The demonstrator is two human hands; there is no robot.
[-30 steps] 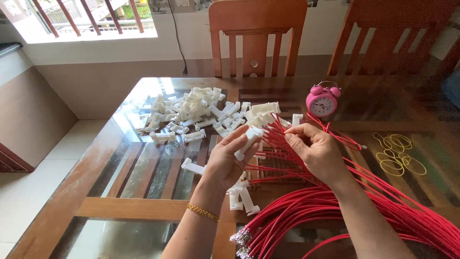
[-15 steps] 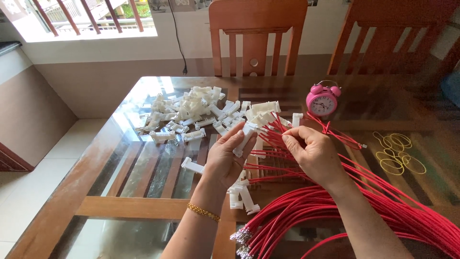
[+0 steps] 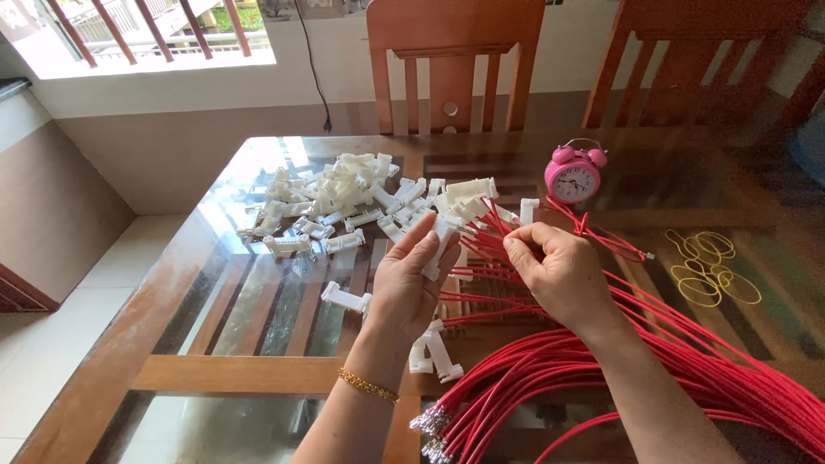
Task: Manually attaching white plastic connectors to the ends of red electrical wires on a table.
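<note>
Left hand point(image 3: 411, 288) pinches small white plastic connector housing point(image 3: 441, 247) above glass tabletop point(image 3: 258, 309); right hand point(image 3: 559, 275) closed on thin red wire point(image 3: 490, 245). Housing prob. light, rigid—grip sides; wire floppy, hold nr tip.

Lighting: bright daylight, source = window point(image 3: 146, 34) upper left, blown out to near white; strong glare on glass tabletop point(image 3: 258, 283) at its left part, w/ pale reflections; right side & far corner dimmer, warmer; shadows soft, short, under left hand point(image 3: 412, 283) and right hand point(image 3: 559, 275); focus sharp centre, no motion blur; slight wide-angle stretch at edges.
</note>
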